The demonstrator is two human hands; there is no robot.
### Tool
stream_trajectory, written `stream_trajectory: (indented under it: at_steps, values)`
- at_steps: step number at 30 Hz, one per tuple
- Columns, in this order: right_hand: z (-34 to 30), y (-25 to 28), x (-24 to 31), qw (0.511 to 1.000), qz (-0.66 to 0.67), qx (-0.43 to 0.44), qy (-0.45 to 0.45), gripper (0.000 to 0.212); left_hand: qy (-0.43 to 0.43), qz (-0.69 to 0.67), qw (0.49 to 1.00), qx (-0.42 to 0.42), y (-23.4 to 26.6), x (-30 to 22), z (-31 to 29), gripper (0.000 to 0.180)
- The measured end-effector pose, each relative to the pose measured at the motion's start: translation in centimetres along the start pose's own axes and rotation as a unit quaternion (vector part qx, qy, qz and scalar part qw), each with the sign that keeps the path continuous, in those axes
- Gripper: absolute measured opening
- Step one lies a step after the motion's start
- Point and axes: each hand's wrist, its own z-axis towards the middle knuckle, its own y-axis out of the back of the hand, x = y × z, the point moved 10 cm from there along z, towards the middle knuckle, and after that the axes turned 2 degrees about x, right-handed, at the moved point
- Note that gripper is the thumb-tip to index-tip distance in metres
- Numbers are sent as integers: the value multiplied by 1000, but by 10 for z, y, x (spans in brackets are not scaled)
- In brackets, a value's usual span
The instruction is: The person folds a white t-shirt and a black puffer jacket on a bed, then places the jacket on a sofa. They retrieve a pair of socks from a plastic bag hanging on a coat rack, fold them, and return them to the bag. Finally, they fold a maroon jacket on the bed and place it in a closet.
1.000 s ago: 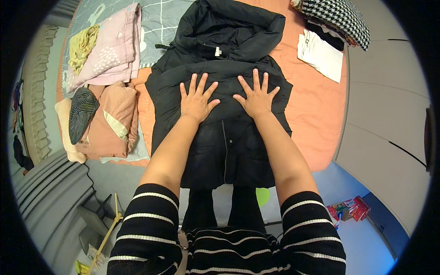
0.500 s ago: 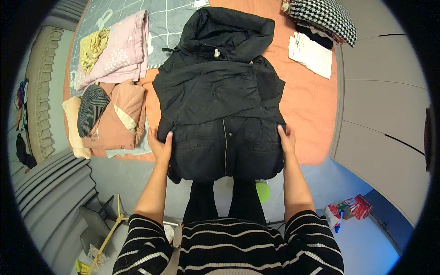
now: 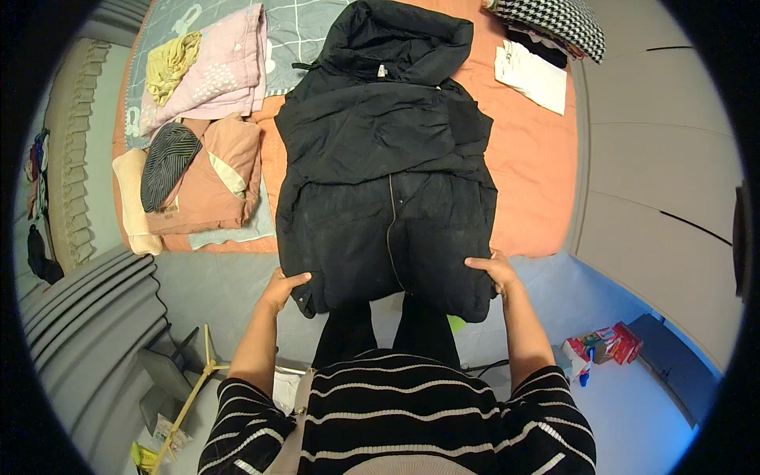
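A black hooded jacket (image 3: 388, 214) lies front up on the bed, its sleeves folded across the chest and its lower end hanging past the near edge. The hood (image 3: 396, 39) is at the far end. My left hand (image 3: 283, 290) grips the jacket's lower left side, thumb on top and fingers hidden underneath. On the opposite side my right hand (image 3: 495, 271) holds the hem edge the same way, thumb over the cloth. A zip line runs down the middle of the lower front, between my hands.
Left on the bed are a folded pink blanket (image 3: 214, 75) with a yellow cloth (image 3: 172, 67), and a salmon garment (image 3: 222, 182) under a striped dark cloth (image 3: 169, 166). Right are a white folded cloth (image 3: 532, 77) and a houndstooth cushion (image 3: 554, 24). Grey cabinets (image 3: 657, 158) stand at right.
Both hands have slid down toward the jacket's lower corners and gripped there. The lower part of the jacket now stretches out longer, and the body's folds look flatter.
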Motion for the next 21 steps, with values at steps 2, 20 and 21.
stream_trajectory:
  at_steps: [2,20,21]
  values:
    - [-14,-6,-5,999,37,14,-2,55,18,-28,999,29,2,14,-9,45]
    - [-42,-73,96,910,350,181,130,51,-44,-484,865,122,-39,-123,3,42]
    - [-46,-84,132,898,358,202,156,45,-69,-503,853,118,-34,-149,21,42]
